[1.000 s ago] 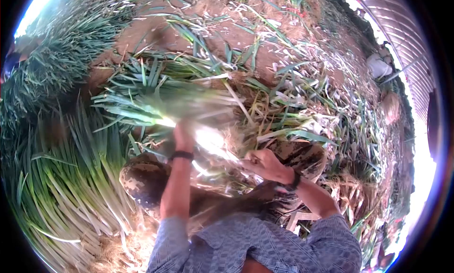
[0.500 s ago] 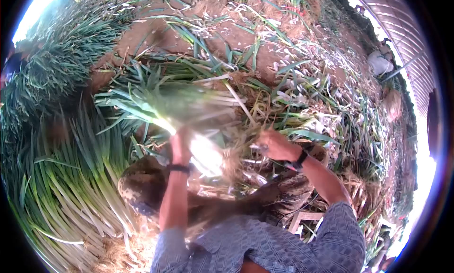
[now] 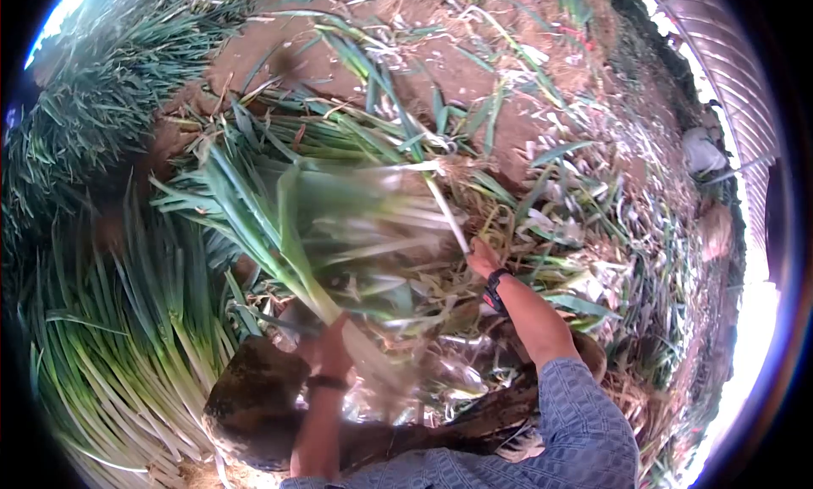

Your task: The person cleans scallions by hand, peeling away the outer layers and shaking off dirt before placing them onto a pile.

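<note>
Crouched low among harvested green onions, a person in camouflage trousers (image 3: 254,404) and a blue checked shirt (image 3: 584,413) works with both bare hands. The left hand (image 3: 329,349), at 7 o'clock from the center of the view, is clamped around the shaft of a large green onion (image 3: 292,265); its leaves fan up toward 10 o'clock and its pale base slants down toward 6 o'clock, where it blurs. A dark wristband (image 3: 328,381) circles that wrist. The right hand (image 3: 486,259), between 3 and 4 o'clock, meets the lower end of a slender white stalk (image 3: 447,214); whether its fingers are clamped on the stalk or only touch it cannot be told. A black-and-red watch (image 3: 496,291) sits on the right wrist. Beyond the hands, more green onions (image 3: 339,138) lie heaped toward 11 o'clock. A row of long-shafted onions (image 3: 127,379) spreads at 8 o'clock, below a dense bank of dark leaves (image 3: 102,125) at 10. Stripped leaves and peelings (image 3: 584,226) litter the brown soil (image 3: 423,74) toward 3 o'clock, while an arched roof (image 3: 711,40) curves overhead at 2.
</note>
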The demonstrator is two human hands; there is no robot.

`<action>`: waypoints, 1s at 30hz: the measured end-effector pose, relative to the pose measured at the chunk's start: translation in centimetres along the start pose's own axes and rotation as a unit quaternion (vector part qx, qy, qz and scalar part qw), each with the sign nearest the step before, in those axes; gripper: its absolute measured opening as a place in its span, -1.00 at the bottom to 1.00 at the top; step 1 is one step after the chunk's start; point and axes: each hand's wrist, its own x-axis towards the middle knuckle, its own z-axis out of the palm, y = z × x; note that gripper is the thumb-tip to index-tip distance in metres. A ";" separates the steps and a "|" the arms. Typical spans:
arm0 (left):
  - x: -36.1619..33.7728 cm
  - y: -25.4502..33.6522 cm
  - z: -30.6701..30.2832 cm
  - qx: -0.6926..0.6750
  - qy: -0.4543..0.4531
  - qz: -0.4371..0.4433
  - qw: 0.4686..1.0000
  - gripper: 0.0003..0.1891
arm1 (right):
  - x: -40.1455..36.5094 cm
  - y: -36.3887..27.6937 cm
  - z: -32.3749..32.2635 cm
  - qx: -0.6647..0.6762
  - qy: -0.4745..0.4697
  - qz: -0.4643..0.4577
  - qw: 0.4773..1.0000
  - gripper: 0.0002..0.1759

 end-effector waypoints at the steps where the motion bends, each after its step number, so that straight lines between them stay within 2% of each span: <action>1: 0.0 0.1 0.8 -0.014 -0.007 0.002 1.000 -0.73 | 1.0 -0.3 0.7 0.007 -0.006 0.008 1.000 -0.47; 4: -1.8 1.3 3.6 -0.046 -0.033 -0.015 0.998 -0.78 | 4.7 1.3 4.1 0.011 -0.008 -0.007 1.000 -0.36; 5: -2.9 2.5 5.3 -0.052 -0.042 -0.034 0.997 -0.77 | 4.8 1.2 4.6 0.000 0.003 -0.015 1.000 -0.42; 6: -3.3 2.9 6.4 -0.060 -0.052 -0.053 0.995 -0.76 | 5.0 1.0 4.9 0.042 -0.053 -0.013 0.998 -0.41; 7: -3.2 2.3 7.0 -0.083 0.000 -0.029 0.996 -0.75 | 4.8 0.2 4.3 0.083 -0.105 -0.010 0.991 -0.40; 8: -3.0 1.9 6.8 -0.088 -0.003 -0.023 0.996 -0.76 | 4.1 -1.3 3.4 0.125 -0.152 -0.008 0.980 -0.39; 9: -2.4 1.5 6.4 -0.092 -0.010 -0.015 0.996 -0.76 | -0.3 -6.4 0.3 0.162 -0.156 -0.043 0.973 -0.40; 10: -1.9 1.1 6.2 -0.096 -0.019 -0.008 0.995 -0.76 | -3.2 -9.1 -0.9 0.198 -0.145 0.007 0.969 -0.37; 12: -1.5 0.7 6.2 -0.089 -0.001 0.002 0.996 -0.76 | -6.5 -9.8 -2.1 0.422 -0.246 -0.020 0.872 -0.68; 14: -1.0 0.3 6.2 -0.079 -0.006 0.017 0.997 -0.76 | -12.1 -12.2 -7.0 0.480 -0.282 -0.009 0.830 -0.77; 16: -0.8 0.0 5.8 -0.070 -0.023 0.041 0.996 -0.75 | -16.0 -10.3 -10.9 0.463 -0.284 -0.082 0.835 -0.74; 17: -1.8 0.1 6.7 -0.066 -0.009 0.068 0.995 -0.72 | -19.1 -9.7 -12.2 0.561 -0.271 -0.087 0.777 -0.77; 18: -1.5 -0.2 6.3 -0.060 -0.023 0.064 0.996 -0.70 | -23.8 -11.1 -14.7 0.648 -0.259 -0.046 0.715 -0.79; 19: -0.6 -0.4 5.2 -0.055 -0.036 0.061 0.996 -0.68 | -26.2 -9.3 -15.6 0.622 -0.253 -0.112 0.732 -0.80; 20: -0.2 -0.6 4.6 -0.051 -0.047 0.060 0.996 -0.66 | -29.5 -8.7 -16.2 0.671 -0.238 -0.115 0.692 -0.78; 21: -0.6 -0.4 4.5 -0.034 -0.069 0.066 0.995 -0.63 | -33.3 -9.0 -16.9 0.707 -0.186 -0.095 0.676 -0.76; 22: -0.7 -0.7 4.4 -0.034 -0.080 0.093 0.992 -0.59 | -36.2 -9.6 -17.2 0.708 -0.143 -0.112 0.683 -0.72; 24: 0.4 -1.3 3.4 -0.030 -0.097 0.114 0.988 -0.52 | -39.3 -10.3 -16.9 0.694 -0.133 -0.209 0.676 -0.71; 25: -0.5 -1.1 3.6 -0.023 -0.090 0.110 0.990 -0.48 | -39.5 -10.7 -15.9 0.706 -0.158 -0.243 0.646 -0.71; 26: -1.2 -0.9 4.0 -0.016 -0.085 0.106 0.991 -0.44 | -39.3 -10.8 -14.7 0.645 -0.122 -0.294 0.695 -0.70; 28: -2.1 -0.8 4.1 -0.005 -0.092 0.098 0.991 -0.37 | -38.3 -12.7 -12.4 0.519 -0.054 -0.303 0.798 -0.64; 29: -1.8 -1.1 3.7 -0.003 -0.101 0.095 0.990 -0.34 | -36.1 -12.8 -10.8 0.464 -0.074 -0.360 0.806 -0.56; 30: -1.5 -1.3 3.3 -0.002 -0.108 0.093 0.990 -0.31 | -34.7 -13.6 -9.6 0.410 -0.086 -0.373 0.828 -0.55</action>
